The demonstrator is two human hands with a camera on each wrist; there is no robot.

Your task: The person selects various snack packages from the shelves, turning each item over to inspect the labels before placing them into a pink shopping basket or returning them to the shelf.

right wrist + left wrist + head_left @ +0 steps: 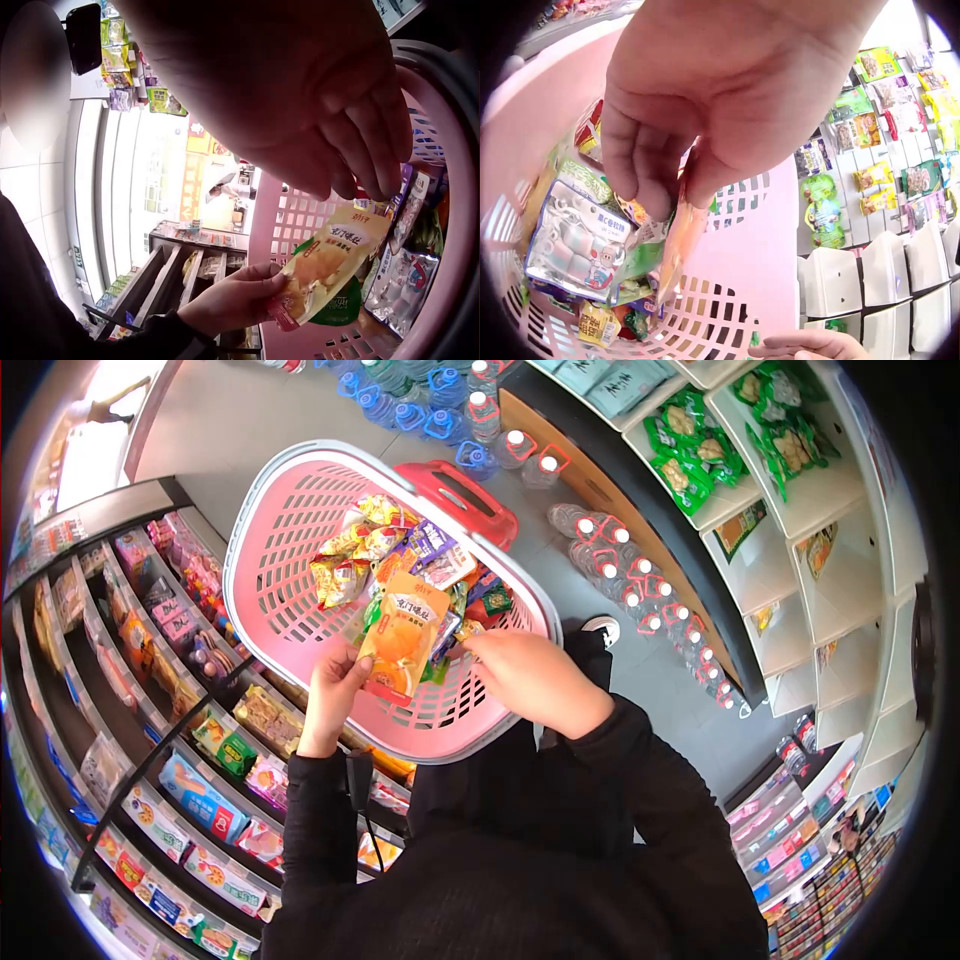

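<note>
Orange snack packet [403, 636] held over the pink basket [262, 550], pinched at its lower edge by the left hand [333, 695], thumb and fingers curled on the foil. Right hand [535, 678] just beside it at the near rim, knuckles up, fingers bent down toward the heaped packets [400, 545]; grip on anything not discernible. Step judged: placing the packet among the rest. Next move judged to call for lowering and letting go over the pile. Both forearms angled inward, black sleeves [320, 810] level with the basket

Shop: snack shelves [190, 760], basket [290, 540]
</note>
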